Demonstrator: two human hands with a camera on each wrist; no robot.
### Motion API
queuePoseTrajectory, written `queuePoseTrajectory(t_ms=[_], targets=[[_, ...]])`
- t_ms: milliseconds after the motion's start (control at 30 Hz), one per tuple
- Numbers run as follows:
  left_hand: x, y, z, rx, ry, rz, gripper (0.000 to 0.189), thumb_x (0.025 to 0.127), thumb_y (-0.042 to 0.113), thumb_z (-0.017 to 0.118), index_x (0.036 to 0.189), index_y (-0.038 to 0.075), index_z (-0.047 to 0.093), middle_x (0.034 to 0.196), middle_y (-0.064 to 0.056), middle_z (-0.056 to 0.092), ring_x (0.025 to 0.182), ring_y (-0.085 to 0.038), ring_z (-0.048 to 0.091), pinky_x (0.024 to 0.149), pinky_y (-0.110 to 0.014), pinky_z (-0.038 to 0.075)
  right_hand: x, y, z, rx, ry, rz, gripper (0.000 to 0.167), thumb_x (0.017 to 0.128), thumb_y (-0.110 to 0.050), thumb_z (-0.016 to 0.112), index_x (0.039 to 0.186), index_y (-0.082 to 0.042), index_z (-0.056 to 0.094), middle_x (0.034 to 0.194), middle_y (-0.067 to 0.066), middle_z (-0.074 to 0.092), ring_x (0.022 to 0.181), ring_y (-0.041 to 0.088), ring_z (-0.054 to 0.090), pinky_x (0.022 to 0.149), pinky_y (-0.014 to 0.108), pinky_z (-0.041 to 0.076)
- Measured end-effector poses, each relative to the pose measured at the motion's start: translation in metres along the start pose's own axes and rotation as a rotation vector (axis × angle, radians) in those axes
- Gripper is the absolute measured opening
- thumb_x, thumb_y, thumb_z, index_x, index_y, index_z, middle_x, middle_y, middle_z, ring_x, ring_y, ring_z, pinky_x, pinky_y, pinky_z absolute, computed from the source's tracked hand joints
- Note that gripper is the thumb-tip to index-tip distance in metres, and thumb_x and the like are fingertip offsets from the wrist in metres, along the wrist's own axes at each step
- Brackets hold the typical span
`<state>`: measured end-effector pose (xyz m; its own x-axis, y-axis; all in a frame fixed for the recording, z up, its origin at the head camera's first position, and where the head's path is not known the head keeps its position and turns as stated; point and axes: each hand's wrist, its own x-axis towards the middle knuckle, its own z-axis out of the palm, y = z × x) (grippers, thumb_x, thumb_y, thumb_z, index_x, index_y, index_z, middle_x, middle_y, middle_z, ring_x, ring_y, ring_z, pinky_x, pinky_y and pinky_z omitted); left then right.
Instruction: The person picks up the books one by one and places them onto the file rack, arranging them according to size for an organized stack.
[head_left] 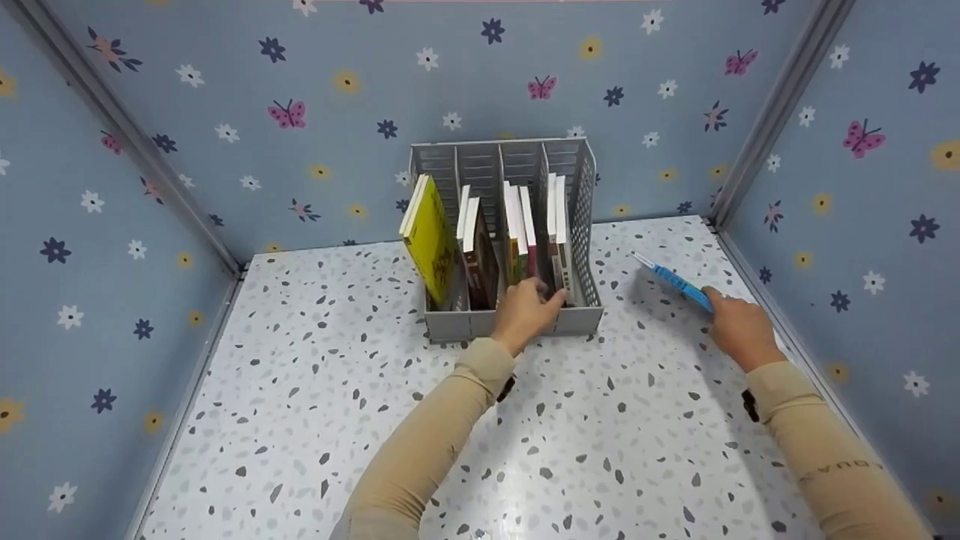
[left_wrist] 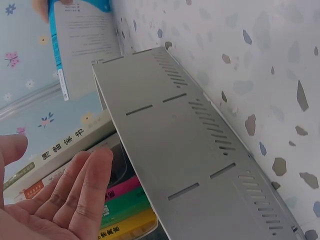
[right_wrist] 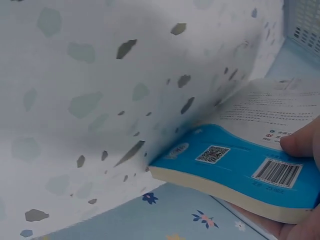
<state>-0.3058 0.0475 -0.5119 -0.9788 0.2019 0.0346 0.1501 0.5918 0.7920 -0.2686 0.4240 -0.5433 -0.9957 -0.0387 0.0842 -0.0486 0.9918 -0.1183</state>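
Observation:
A grey file organizer (head_left: 514, 324) with four compartments holds upright books. My left hand (head_left: 523, 311) reaches over its low front wall, with fingers extended beside the books of the two right compartments. In the left wrist view, that hand (left_wrist: 60, 200) has nothing between thumb and fingers; the pink, green and yellow spines (left_wrist: 125, 207) lie just behind the fingertips. To the organizer's right, my right hand (head_left: 742, 326) grips a blue and white book (head_left: 679, 285) by its near end. In the right wrist view, the thumb presses on its back cover (right_wrist: 235, 165), which shows a barcode.
A yellow book (head_left: 431, 244) leans in the leftmost compartment, with dark-spined books (head_left: 480, 259) in the one beside it. The speckled white table (head_left: 322, 390) is bounded by blue flowered panels (head_left: 345, 120) at the back and both sides. The organizer stands close to the back panel.

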Motion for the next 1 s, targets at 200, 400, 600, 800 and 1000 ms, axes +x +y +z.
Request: queuePoseTrajectory(t_ms=[200,400,600,800,1000], targets=[[-0.005,0.007,0.006,-0.066,-0.007,-0.009,0.048,0.106,0.047,0.069,0.124,0.003,0.074,0.102,-0.009,0.079,0.086,-0.021,0.074,0.078,-0.040,0.062,-0.008,-0.004,-0.009,0.080,0.072,0.019,0.054,0.101,0.004,0.055,0.154,0.005,0.048,0.112,0.039,0.072,0.084,0.053,0.071,0.076,0.067,0.058],[-0.007,0.012,0.011,-0.130,0.006,0.005,0.044,0.105,0.044,0.071,0.121,0.003,0.075,0.106,-0.011,0.079,0.094,-0.022,0.074,0.085,-0.039,0.062,-0.014,-0.007,-0.015,0.131,0.139,0.022,0.055,0.101,0.004,0.053,0.155,0.002,0.049,0.113,0.039,0.072,0.083,0.053,0.070,0.073,0.069,0.057],[-0.009,0.011,0.016,-0.201,-0.003,0.024,0.046,0.106,0.042,0.070,0.126,0.001,0.074,0.109,-0.011,0.079,0.096,-0.020,0.074,0.085,-0.037,0.063,-0.019,-0.016,-0.018,0.120,0.256,0.001,0.049,0.104,0.003,0.051,0.153,0.001,0.054,0.110,0.039,0.073,0.070,0.046,0.067,0.065,0.065,0.056],[-0.010,0.015,0.016,-0.288,-0.024,0.035,0.052,0.105,0.044,0.071,0.133,0.001,0.071,0.114,-0.012,0.078,0.100,-0.019,0.073,0.089,-0.036,0.063,-0.023,-0.027,-0.022,0.111,0.388,-0.007,0.048,0.105,0.003,0.050,0.152,0.001,0.057,0.115,0.038,0.073,0.061,0.040,0.059,0.061,0.062,0.054],[-0.010,0.022,0.016,-0.450,-0.068,0.026,0.051,0.105,0.040,0.072,0.136,0.000,0.068,0.117,-0.015,0.077,0.107,-0.031,0.076,0.086,-0.036,0.066,-0.025,-0.041,-0.028,0.142,0.470,-0.004,0.051,0.104,0.005,0.052,0.154,-0.001,0.057,0.131,0.036,0.070,0.093,0.055,0.072,0.082,0.068,0.060]])
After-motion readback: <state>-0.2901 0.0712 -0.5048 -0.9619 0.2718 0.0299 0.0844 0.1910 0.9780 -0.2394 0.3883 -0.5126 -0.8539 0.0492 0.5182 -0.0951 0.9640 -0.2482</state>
